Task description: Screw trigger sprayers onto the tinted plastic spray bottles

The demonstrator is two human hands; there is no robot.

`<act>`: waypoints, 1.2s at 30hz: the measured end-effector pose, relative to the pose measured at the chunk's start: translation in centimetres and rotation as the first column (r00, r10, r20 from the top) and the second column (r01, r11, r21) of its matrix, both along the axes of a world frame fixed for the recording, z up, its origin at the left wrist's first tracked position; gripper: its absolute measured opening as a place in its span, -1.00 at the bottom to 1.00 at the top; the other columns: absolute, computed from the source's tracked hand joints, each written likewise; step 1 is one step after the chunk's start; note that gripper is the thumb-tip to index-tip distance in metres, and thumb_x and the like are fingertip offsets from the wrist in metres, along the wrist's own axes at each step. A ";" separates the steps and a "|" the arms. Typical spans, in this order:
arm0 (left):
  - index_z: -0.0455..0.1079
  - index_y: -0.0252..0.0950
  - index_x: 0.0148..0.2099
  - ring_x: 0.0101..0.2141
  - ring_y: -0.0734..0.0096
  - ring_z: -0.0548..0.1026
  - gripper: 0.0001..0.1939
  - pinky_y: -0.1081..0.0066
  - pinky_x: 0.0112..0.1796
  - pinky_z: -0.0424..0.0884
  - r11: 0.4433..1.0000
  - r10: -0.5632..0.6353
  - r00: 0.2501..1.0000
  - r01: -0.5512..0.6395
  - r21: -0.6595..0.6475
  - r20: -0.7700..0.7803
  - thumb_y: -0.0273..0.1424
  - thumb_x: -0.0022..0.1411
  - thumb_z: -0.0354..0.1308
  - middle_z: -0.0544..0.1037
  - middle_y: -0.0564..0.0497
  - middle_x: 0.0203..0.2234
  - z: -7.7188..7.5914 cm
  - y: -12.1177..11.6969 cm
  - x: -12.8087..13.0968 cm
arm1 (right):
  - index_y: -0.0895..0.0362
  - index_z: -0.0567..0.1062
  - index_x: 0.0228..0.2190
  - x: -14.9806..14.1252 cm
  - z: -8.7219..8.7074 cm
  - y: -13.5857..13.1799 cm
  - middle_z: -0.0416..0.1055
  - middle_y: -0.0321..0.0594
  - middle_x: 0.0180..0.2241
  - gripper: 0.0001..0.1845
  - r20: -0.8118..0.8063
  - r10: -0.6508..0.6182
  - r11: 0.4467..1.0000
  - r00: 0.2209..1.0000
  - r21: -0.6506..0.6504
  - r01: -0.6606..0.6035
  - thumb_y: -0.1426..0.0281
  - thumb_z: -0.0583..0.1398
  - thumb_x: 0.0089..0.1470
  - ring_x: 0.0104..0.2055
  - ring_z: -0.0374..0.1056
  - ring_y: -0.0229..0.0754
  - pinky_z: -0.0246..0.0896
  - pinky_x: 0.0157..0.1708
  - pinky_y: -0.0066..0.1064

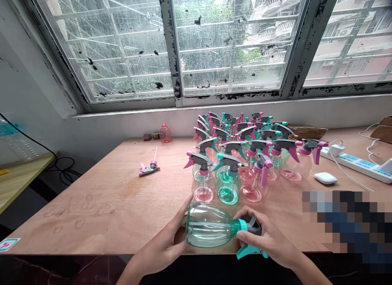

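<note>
A clear green spray bottle lies sideways in the air over the table's front edge, its base to the left and its trigger head to the right. My left hand cups the base, thumb below and fingers behind it. Around the neck and the black and teal spray head, my right hand is closed, with the teal trigger hanging below. Just behind stand several upright spray bottles, among them a green one and a pink one. A loose pink and grey spray head with its tube lies farther left.
A pink bottle without a head stands near the wall beside small dark objects. To the right are a white case, a power strip with cables, and a brown package. A blurred patch covers the lower right.
</note>
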State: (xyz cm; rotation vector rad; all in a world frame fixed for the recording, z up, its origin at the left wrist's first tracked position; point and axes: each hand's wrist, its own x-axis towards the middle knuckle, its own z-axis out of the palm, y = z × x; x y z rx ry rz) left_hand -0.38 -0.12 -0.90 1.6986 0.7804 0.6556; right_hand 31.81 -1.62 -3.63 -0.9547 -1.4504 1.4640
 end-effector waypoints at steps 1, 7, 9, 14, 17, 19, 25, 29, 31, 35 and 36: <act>-0.38 0.10 0.56 0.46 -0.04 0.09 -0.06 0.00 0.42 0.09 1.000 0.000 1.000 0.000 -0.005 -0.007 -0.33 0.45 0.21 -0.05 -0.02 0.55 0.0 0.0 0.0 | 0.10 0.49 -0.14 0.0 0.0 0.0 0.50 -0.32 -0.48 -0.55 -0.004 0.002 1.000 1.000 0.000 -0.002 0.05 0.43 0.17 -0.41 0.40 -0.10 0.31 -0.38 -0.37; -0.37 0.04 0.57 0.49 -0.13 -0.06 0.11 -0.09 0.45 -0.06 1.000 0.012 0.996 -0.014 -0.013 -0.094 -0.24 0.30 0.38 -0.09 -0.03 0.56 0.4 0.1 -0.1 | 0.10 0.48 -0.15 -0.1 0.1 0.0 0.49 -0.32 -0.48 -0.54 -0.003 0.000 1.000 1.000 0.001 0.000 0.04 0.43 0.16 -0.41 0.40 -0.10 0.32 -0.39 -0.36; -0.39 0.02 0.57 0.49 -0.15 -0.06 0.11 -0.11 0.44 -0.05 1.000 0.002 0.994 -0.003 -0.007 -0.106 -0.23 0.32 0.36 -0.08 -0.06 0.56 0.4 0.1 -0.2 | 0.10 0.48 -0.15 -0.1 0.1 0.0 0.49 -0.32 -0.49 -0.54 0.003 -0.002 1.000 1.000 0.003 0.002 0.03 0.43 0.16 -0.42 0.39 -0.10 0.31 -0.40 -0.37; -0.42 0.06 0.56 0.48 -0.10 0.01 0.03 -0.06 0.44 -0.01 0.999 -0.001 0.998 0.004 0.039 -0.068 -0.34 0.40 0.27 -0.14 -0.04 0.57 0.1 0.2 -0.2 | 0.12 0.48 -0.13 0.0 0.0 0.0 0.49 -0.31 -0.48 -0.56 0.013 0.011 1.000 1.000 0.005 -0.011 0.07 0.42 0.18 -0.41 0.36 -0.12 0.28 -0.39 -0.37; -0.44 0.08 0.56 0.45 -0.06 0.13 0.00 -0.05 0.42 0.09 1.000 0.005 0.999 -0.004 0.008 -0.053 -0.36 0.43 0.23 -0.04 -0.07 0.55 -0.1 0.1 -0.1 | 0.11 0.48 -0.14 0.0 0.0 0.0 0.47 -0.32 -0.47 -0.55 0.006 0.007 1.000 1.000 0.000 -0.007 0.06 0.42 0.17 -0.41 0.37 -0.11 0.29 -0.39 -0.36; -0.45 0.08 0.56 0.45 -0.09 0.12 0.08 -0.07 0.41 0.09 1.000 0.014 0.998 -0.015 -0.013 -0.057 -0.35 0.38 0.31 -0.02 -0.08 0.54 0.0 0.1 -0.1 | 0.10 0.48 -0.15 -0.1 0.0 0.0 0.46 -0.32 -0.48 -0.53 0.008 -0.003 1.000 1.000 -0.007 0.003 0.02 0.43 0.14 -0.41 0.38 -0.09 0.30 -0.39 -0.35; -0.40 0.02 0.57 0.49 -0.15 -0.02 0.15 -0.12 0.43 -0.01 1.000 -0.011 0.997 0.010 -0.012 -0.074 -0.27 0.29 0.39 -0.10 -0.08 0.56 0.5 0.2 -0.1 | 0.08 0.48 -0.16 -0.2 0.0 -0.1 0.46 -0.32 -0.48 -0.50 0.026 -0.016 1.000 1.000 0.000 0.016 -0.03 0.42 0.12 -0.41 0.40 -0.08 0.32 -0.39 -0.34; -0.41 0.05 0.56 0.49 -0.14 -0.03 0.08 -0.10 0.44 -0.05 0.999 0.004 0.997 -0.001 0.040 -0.077 -0.32 0.35 0.33 -0.09 -0.04 0.56 0.2 0.1 -0.1 | 0.09 0.48 -0.15 0.0 -0.2 0.0 0.47 -0.33 -0.48 -0.52 0.011 -0.007 1.000 1.000 0.001 0.007 0.01 0.43 0.14 -0.41 0.39 -0.10 0.30 -0.39 -0.37; -0.41 0.07 0.56 0.48 -0.10 0.02 -0.02 -0.08 0.44 -0.03 0.999 0.002 0.999 0.000 0.049 -0.047 -0.35 0.43 0.23 -0.08 -0.04 0.56 0.0 0.1 -0.1 | 0.10 0.48 -0.14 0.1 -0.3 0.0 0.47 -0.33 -0.47 -0.55 -0.003 0.004 1.000 1.000 -0.001 -0.004 0.05 0.43 0.16 -0.41 0.39 -0.11 0.30 -0.38 -0.38; -0.41 0.09 0.56 0.47 -0.07 0.05 -0.03 -0.06 0.44 -0.01 0.999 0.009 0.999 -0.007 0.033 -0.041 -0.36 0.44 0.22 -0.07 -0.04 0.56 -0.1 0.0 -0.1 | 0.11 0.48 -0.14 0.1 -0.2 0.0 0.47 -0.33 -0.47 -0.55 -0.006 0.004 1.000 1.000 -0.003 -0.004 0.06 0.43 0.17 -0.41 0.38 -0.12 0.29 -0.39 -0.39; -0.42 0.09 0.56 0.48 -0.08 0.04 0.02 -0.06 0.44 -0.02 1.000 0.013 0.999 -0.011 0.028 -0.052 -0.34 0.41 0.26 -0.08 -0.03 0.56 -0.1 0.0 -0.1 | 0.10 0.48 -0.14 0.1 -0.2 0.0 0.47 -0.33 -0.48 -0.55 -0.005 0.001 1.000 1.000 -0.004 -0.001 0.06 0.43 0.17 -0.41 0.39 -0.11 0.29 -0.39 -0.39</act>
